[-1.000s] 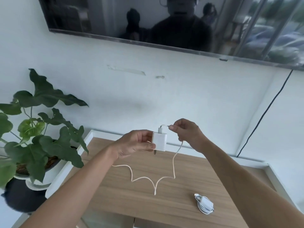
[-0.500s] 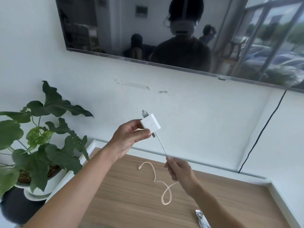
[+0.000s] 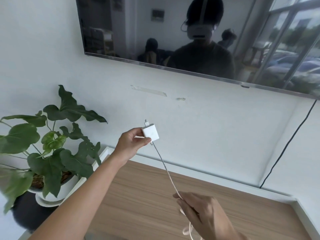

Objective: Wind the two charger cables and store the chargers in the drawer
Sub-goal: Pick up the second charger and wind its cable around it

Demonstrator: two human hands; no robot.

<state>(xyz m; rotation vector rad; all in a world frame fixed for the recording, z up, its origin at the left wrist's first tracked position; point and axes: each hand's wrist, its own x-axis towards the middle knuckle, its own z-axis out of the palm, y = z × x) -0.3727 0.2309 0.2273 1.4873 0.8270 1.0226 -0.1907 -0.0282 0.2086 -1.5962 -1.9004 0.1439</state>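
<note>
My left hand (image 3: 132, 142) holds a white square charger (image 3: 150, 133) up in front of the wall, prongs pointing up. Its white cable (image 3: 164, 168) runs taut from the charger's underside down and to the right into my right hand (image 3: 199, 211), which pinches it low over the wooden cabinet top (image 3: 138, 201). The loose end of the cable curls below my right hand near the bottom edge. The other charger and the drawer are out of view.
A leafy potted plant (image 3: 50, 146) in a white pot stands left of the cabinet. A wall-mounted TV (image 3: 199, 37) hangs above, reflecting people. A black cord (image 3: 285, 146) runs down the wall at the right.
My left hand kept the charger raised while my right hand slid down and to the right along the cable, pulling it straight. The view tilted up, so the wound charger left the frame.
</note>
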